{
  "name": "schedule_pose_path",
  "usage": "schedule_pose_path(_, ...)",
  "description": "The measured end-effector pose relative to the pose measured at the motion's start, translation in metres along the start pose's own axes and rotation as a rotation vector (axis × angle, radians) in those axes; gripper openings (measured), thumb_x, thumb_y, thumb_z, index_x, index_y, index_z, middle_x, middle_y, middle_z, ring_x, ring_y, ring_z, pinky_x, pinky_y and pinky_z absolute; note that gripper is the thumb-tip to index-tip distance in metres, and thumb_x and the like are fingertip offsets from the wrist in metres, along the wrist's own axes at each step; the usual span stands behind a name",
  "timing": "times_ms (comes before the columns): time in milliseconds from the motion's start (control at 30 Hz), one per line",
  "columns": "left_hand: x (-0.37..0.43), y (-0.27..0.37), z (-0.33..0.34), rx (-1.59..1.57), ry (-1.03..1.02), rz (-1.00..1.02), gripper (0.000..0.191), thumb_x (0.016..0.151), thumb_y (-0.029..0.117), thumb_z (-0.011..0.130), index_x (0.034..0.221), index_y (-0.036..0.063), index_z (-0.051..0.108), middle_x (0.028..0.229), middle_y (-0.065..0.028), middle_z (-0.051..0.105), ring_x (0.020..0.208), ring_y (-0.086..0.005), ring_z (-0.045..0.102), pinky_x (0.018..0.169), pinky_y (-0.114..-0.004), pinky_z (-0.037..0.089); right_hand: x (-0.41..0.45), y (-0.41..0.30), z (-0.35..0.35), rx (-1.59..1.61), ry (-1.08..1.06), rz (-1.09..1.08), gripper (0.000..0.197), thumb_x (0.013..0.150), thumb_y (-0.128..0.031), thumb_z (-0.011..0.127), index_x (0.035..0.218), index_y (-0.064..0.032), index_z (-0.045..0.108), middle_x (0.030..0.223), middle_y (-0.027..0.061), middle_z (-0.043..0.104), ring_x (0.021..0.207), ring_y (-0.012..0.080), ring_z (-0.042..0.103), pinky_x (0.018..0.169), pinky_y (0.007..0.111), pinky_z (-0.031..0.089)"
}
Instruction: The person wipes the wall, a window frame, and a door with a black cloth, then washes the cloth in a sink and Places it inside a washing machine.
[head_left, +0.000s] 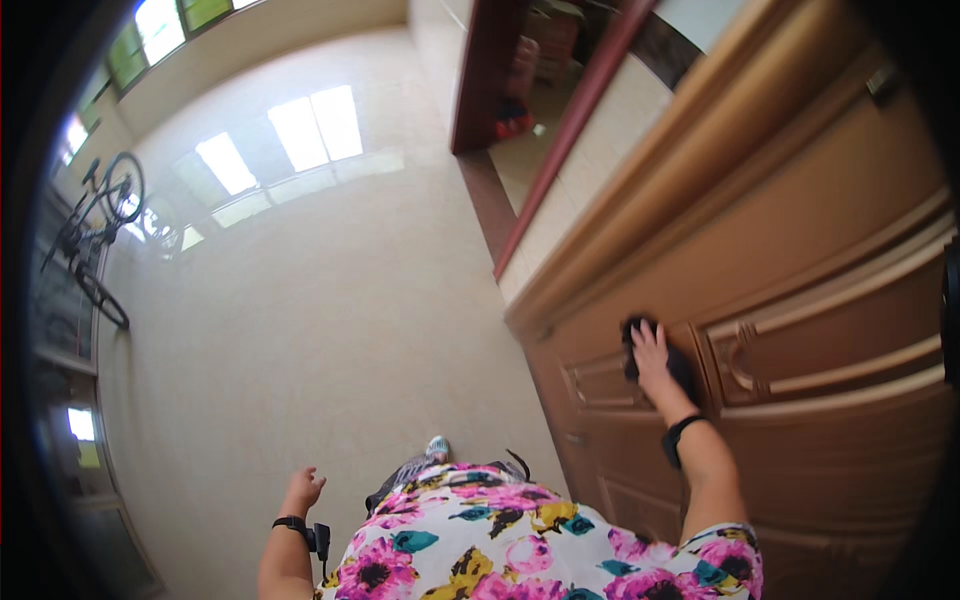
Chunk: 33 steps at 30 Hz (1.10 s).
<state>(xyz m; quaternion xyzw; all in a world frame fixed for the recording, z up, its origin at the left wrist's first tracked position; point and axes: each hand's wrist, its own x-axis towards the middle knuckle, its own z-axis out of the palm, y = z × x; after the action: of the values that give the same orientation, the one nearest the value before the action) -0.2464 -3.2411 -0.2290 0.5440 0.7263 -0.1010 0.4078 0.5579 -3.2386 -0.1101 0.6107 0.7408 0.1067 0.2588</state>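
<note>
My right hand (649, 349) is on the black door handle (629, 365) of a brown panelled door (795, 247), its fingers laid over the top. The hand covers much of the handle, so its exact shape is hidden. A black strap (681, 441) circles my right wrist. Low on the other side, my left hand (304, 486) hangs beside my body above the floor, fingers loosely apart, with nothing in it. The left wrist bears a black strap with a small black device (321, 540).
A bicycle (94, 232) leans by the glazed left wall. Glossy pale tiles (300, 315) cover the floor. Past the brown door, a dark-red door frame (551, 191) opens onto another room with a red object (514, 120) on its floor. My shoe (437, 448) shows below.
</note>
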Motion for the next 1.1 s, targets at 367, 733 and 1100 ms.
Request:
schedule_pose_path(367,0.051,0.118,-0.052,0.045,0.017,0.003,0.052,0.084,0.032,0.067,0.127,0.0072,0.053,0.12,-0.0205,0.06,0.108,-0.0338,0.059,0.091,-0.04,0.048,0.134,-0.033,-0.022,0.171,-0.215,-0.183,0.017,0.076,-0.016,0.058,0.084,-0.0111,0.073,0.101,0.0065,0.06,0.096,0.0264,0.052,0.081,0.038,0.043)
schedule_pose_path(733,0.079,0.273,-0.144,-0.25,0.256,0.06,0.051,0.085,0.033,0.064,0.126,0.0056,0.053,0.122,-0.0207,0.058,0.112,-0.0348,0.056,0.094,-0.041,0.046,0.362,0.0,-0.028,-0.053,-0.459,-0.31,0.032,0.086,-0.028,0.051,0.108,-0.0159,0.071,0.127,0.0125,0.055,0.125,0.0319,0.039,0.102,0.048,0.024)
schedule_pose_path(1100,0.055,0.068,-0.031,-0.344,0.181,-0.507,0.048,0.077,0.03,0.07,0.11,-0.0036,0.061,0.098,-0.0181,0.066,0.09,-0.0268,0.063,0.082,-0.038,0.05,0.462,0.001,-0.026,0.36,-1.074,-0.228,0.029,0.071,-0.027,0.072,0.094,-0.0103,0.073,0.096,0.0141,0.07,0.089,0.0274,0.068,0.078,0.037,0.054)
